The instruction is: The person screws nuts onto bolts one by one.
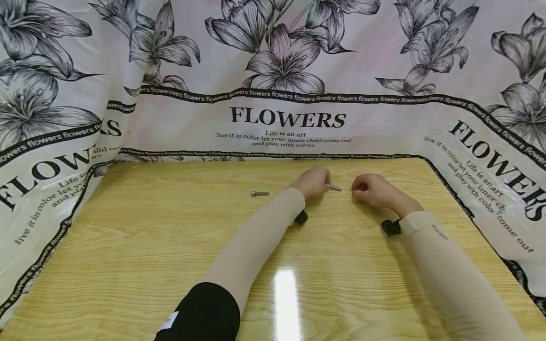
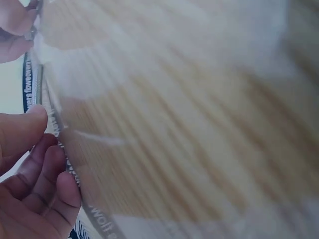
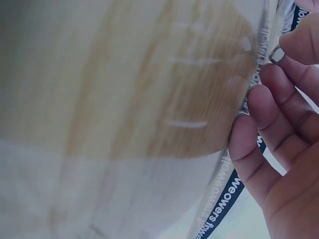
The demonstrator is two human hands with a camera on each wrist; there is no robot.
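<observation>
The left hand (image 1: 313, 182) pinches a bolt (image 1: 334, 187) over the bench (image 1: 170, 237), shaft toward the right hand (image 1: 377, 190), which pinches what is probably a small nut (image 3: 277, 55); so slight a fingertip hold could slip, dropping it.

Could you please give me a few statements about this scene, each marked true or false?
1. The left hand holds a metal bolt. True.
2. The nut is already threaded onto that bolt. False; the right hand pinches the small metal nut, apart from the bolt.
3. The floral sheet behind the hands bears the word FLOWERS. True.
4. Nothing lies to the left of the left hand. False; a second bolt lies there on the wooden tabletop.
5. Both forearms wear beige sleeves. True.
</observation>
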